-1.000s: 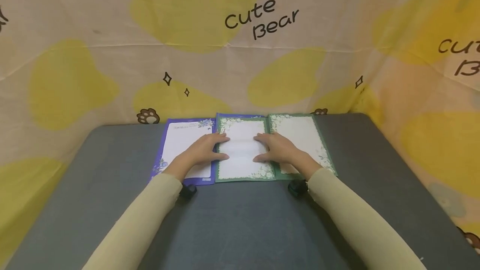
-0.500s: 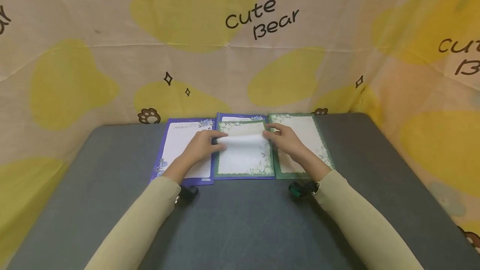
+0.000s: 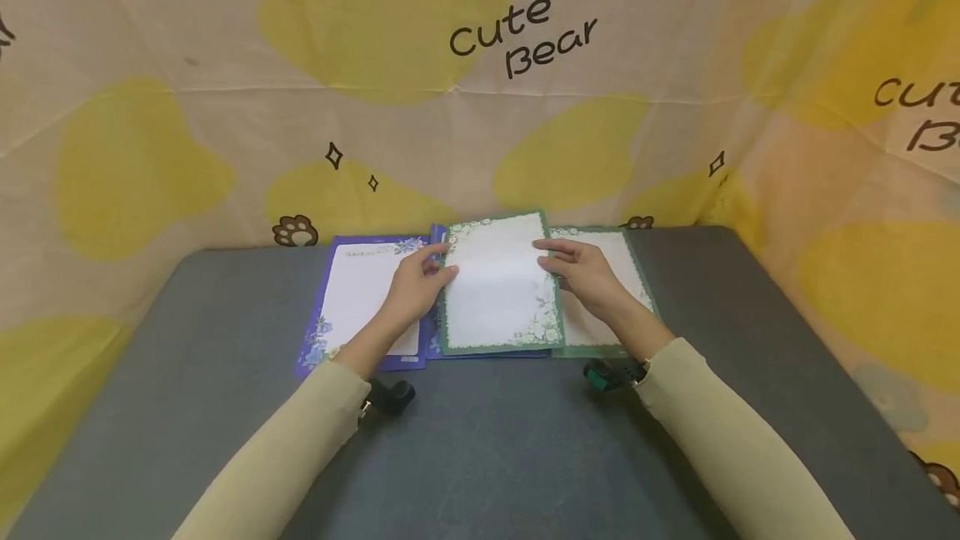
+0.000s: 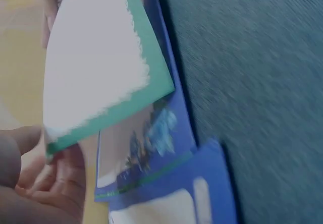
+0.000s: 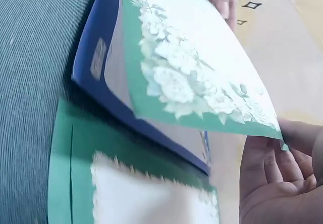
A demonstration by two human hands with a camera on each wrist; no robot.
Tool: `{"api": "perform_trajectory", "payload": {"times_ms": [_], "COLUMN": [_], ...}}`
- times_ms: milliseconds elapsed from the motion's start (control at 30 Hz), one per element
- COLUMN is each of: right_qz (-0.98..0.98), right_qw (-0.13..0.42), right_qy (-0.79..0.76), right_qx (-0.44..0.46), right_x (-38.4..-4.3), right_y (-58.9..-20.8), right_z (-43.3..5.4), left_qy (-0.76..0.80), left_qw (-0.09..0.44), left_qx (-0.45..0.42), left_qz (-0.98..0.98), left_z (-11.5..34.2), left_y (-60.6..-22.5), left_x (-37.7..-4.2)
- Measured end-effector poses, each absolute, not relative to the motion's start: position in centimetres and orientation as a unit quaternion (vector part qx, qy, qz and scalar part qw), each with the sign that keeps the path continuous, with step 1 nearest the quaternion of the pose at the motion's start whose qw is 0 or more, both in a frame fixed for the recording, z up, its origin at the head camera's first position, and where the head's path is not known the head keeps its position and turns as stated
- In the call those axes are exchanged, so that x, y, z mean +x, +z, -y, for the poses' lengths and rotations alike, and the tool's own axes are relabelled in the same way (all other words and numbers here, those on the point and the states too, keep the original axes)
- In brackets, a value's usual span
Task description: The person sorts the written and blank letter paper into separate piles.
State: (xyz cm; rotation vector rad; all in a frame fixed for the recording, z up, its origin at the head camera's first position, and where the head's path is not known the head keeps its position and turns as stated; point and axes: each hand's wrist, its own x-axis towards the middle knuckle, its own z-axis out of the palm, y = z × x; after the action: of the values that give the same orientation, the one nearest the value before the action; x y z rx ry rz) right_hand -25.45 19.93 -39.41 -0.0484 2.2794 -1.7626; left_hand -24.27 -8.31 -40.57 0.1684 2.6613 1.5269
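Observation:
A white sheet of paper with a green floral border (image 3: 495, 290) is raised off the middle pile and bows slightly. My left hand (image 3: 414, 283) pinches its left edge between thumb and fingers; in the left wrist view that grip shows at the sheet's green edge (image 4: 121, 100). On the opposite edge my right hand (image 3: 588, 273) pinches the paper, and the right wrist view shows the thumb over the green corner (image 5: 202, 125). Beneath it lies a blue-bordered sheet (image 3: 435, 344), mostly hidden. A second blue-bordered sheet (image 3: 363, 298) lies at the left, and another green-bordered sheet (image 3: 600, 332) at the right.
The papers lie near the back edge of a dark grey table (image 3: 480, 440). Behind it hangs a cream and yellow printed cloth (image 3: 420, 132), which also runs along the right side. A dark wrist device (image 3: 390, 397) is strapped to each wrist.
Both hands first lay over the middle sheet, then took its side edges. The green-bordered sheet has risen, tilted and shifted slightly right, uncovering part of the blue-bordered sheet below.

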Motion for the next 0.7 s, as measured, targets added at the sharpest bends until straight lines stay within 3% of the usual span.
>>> {"api": "perform_trajectory", "payload": {"times_ms": [267,700], "right_qz": [-0.825,-0.889], "right_qw": [0.097,0.037], "right_qy": [-0.556,-0.456], "right_qx": [-0.015,0.011], "right_x": [-25.2,-24.2], "right_y": [-39.2,-39.1], "right_z": [-22.5,-28.1], "left_qy": [0.532,0.500], "left_qw": [0.025,0.027], "left_qx": [0.049,0.112], "left_qz": [-0.845,-0.858], "left_z": [5.6,-1.1], "left_y": [-40.6,-41.6], "left_x": [-24.9,-25.7]}}
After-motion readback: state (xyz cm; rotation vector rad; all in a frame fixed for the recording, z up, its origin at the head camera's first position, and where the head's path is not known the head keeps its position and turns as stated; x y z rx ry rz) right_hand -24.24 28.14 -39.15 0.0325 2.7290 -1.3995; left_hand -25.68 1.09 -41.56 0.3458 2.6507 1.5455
